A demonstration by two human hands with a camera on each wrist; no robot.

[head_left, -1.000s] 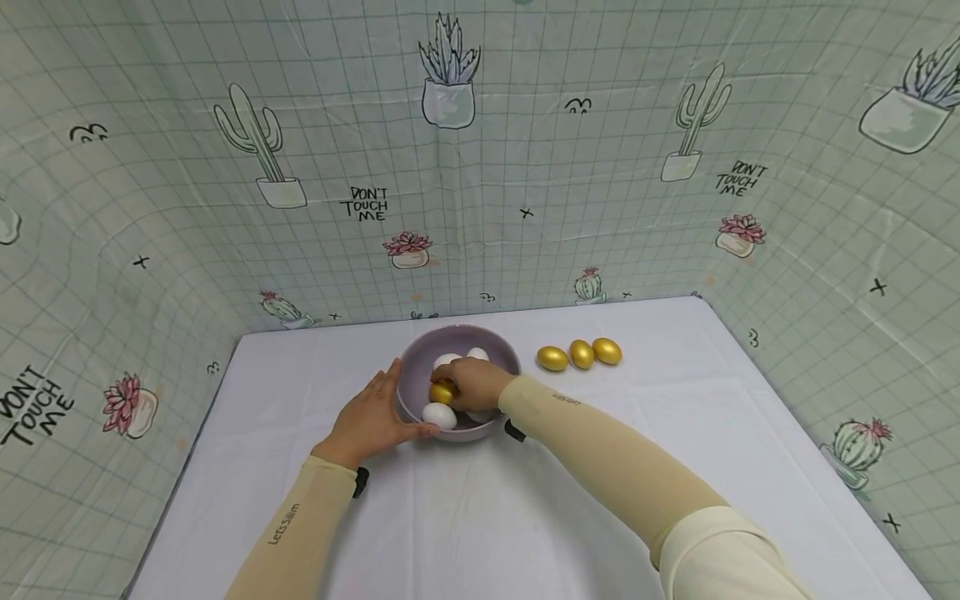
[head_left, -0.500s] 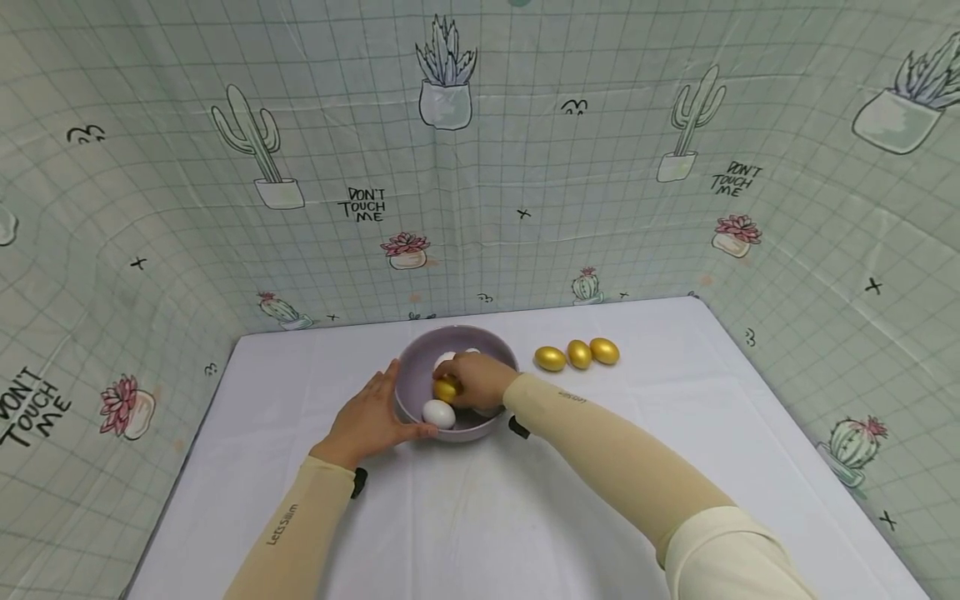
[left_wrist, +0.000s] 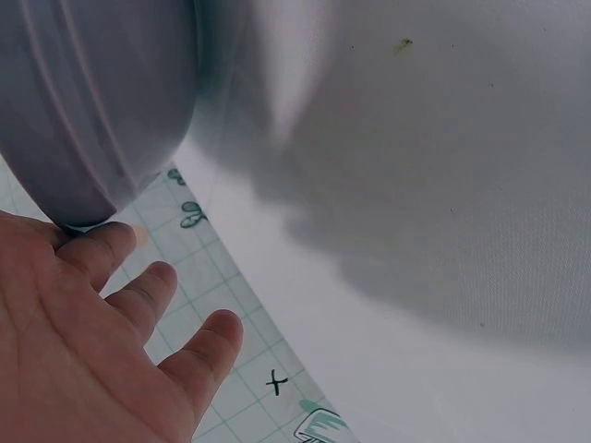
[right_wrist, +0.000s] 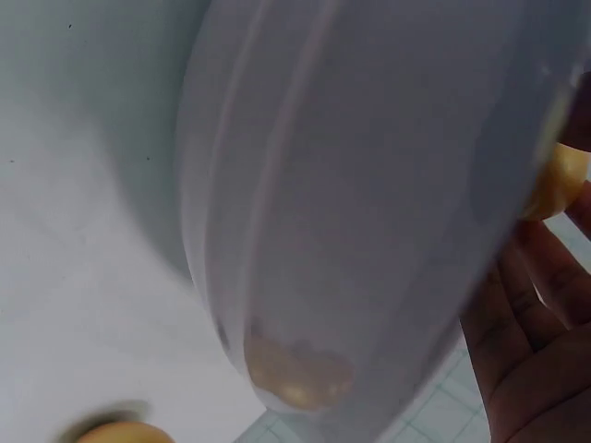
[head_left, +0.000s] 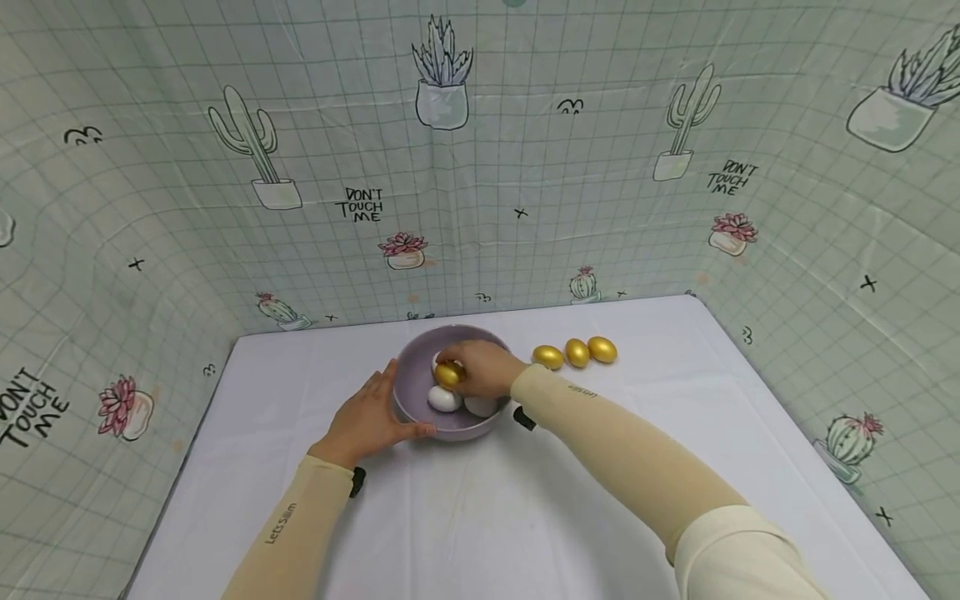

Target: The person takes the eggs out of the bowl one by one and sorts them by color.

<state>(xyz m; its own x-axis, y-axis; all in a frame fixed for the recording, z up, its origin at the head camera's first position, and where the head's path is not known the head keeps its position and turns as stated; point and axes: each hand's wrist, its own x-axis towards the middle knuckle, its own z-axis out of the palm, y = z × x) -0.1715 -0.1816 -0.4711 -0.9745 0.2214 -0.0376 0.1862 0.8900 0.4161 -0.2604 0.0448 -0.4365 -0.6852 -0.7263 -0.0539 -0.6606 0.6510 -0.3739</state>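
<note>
My right hand (head_left: 486, 368) pinches a golden egg (head_left: 449, 375) over the inside of a purple bowl (head_left: 411, 379). White eggs lie in the bowl: one white egg (head_left: 445, 399) is in plain sight, and the others are partly covered by my right hand. Around the bowl's left side my left hand (head_left: 366, 423) rests with its fingers spread, the thumb along the front. In the left wrist view, loosely extended fingers (left_wrist: 208, 351) are beside the bowl wall (left_wrist: 102, 83). The right wrist view shows the golden egg (right_wrist: 561, 185) between fingertips beyond the bowl rim.
Three golden eggs stand in a row right of the bowl: a left one (head_left: 548, 357), a middle one (head_left: 577, 352) and a right one (head_left: 602, 349). A white cloth (head_left: 600, 467) covers the table. Behind it hangs a grid-patterned curtain (head_left: 487, 167) with cactus drawings.
My right hand has lifted the golden egg up from among the white eggs and slightly rightward. The front white egg has shifted back in the bowl. My left hand stays at the bowl.
</note>
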